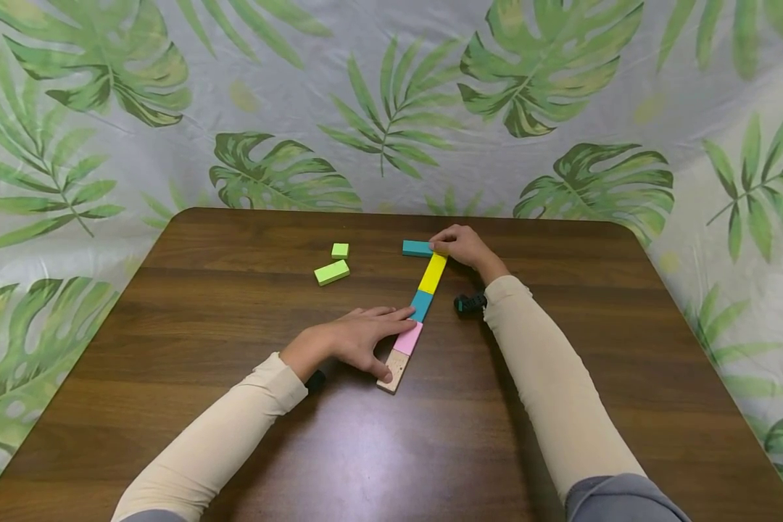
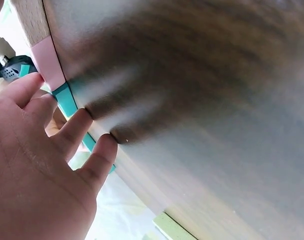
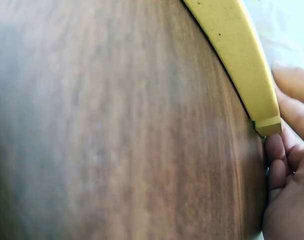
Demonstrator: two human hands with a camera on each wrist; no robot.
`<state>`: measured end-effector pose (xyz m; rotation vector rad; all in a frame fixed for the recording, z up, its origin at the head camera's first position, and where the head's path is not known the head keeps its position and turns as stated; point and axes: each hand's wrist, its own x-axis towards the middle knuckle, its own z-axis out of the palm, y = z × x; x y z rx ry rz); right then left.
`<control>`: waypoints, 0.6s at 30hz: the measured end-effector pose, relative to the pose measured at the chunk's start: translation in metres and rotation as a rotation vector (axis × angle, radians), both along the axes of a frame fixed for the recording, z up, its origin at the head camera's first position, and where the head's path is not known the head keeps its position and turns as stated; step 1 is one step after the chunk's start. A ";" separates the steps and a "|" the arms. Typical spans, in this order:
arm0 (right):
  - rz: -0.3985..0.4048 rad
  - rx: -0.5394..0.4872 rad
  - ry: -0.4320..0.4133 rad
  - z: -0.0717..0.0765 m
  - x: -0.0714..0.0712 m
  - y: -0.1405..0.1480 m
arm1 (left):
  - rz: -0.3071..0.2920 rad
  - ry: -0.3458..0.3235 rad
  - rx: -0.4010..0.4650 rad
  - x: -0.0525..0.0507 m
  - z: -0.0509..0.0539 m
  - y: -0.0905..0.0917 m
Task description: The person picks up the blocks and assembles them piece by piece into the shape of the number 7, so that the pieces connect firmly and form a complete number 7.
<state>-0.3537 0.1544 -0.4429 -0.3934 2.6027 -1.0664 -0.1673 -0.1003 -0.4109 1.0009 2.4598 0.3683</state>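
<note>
Spreading wide over the near part of the row, the left hand (image 1: 359,337) has its thumb well apart from its fingers, thumb tip on the plain wooden block (image 1: 398,366). And look at the fingertips: they reach the pink block (image 1: 407,339) and the lower blue block (image 1: 421,306), nothing clasped!

Up at the far end, the right hand (image 1: 463,246) has its fingers bent in where the yellow block (image 1: 433,274) meets the right end of the crosswise blue block (image 1: 416,249); whether it pinches either one, I cannot tell. Four blocks run end to end in a slanting line, wood, pink, blue, yellow, all on the brown table (image 1: 235,304).

Over to the left wrist view, which splits those fingers clearly, the last two tipped beyond the row's edge. The right wrist view adds two dark specks on the yellow face and the block's end right beside the bent fingers.

Both forearms angle inward in cream sleeves (image 1: 541,377), the right arm stretched farther out, the left palm turned down.
</note>
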 end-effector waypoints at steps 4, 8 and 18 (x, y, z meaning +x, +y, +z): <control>0.011 -0.030 -0.008 -0.001 0.000 0.001 | 0.000 -0.001 0.007 0.000 -0.001 -0.001; 0.013 -0.050 -0.007 0.000 0.001 0.002 | 0.007 -0.006 0.015 0.000 -0.001 0.000; 0.002 -0.035 -0.005 0.002 0.003 0.000 | 0.017 -0.001 0.030 0.000 -0.003 -0.001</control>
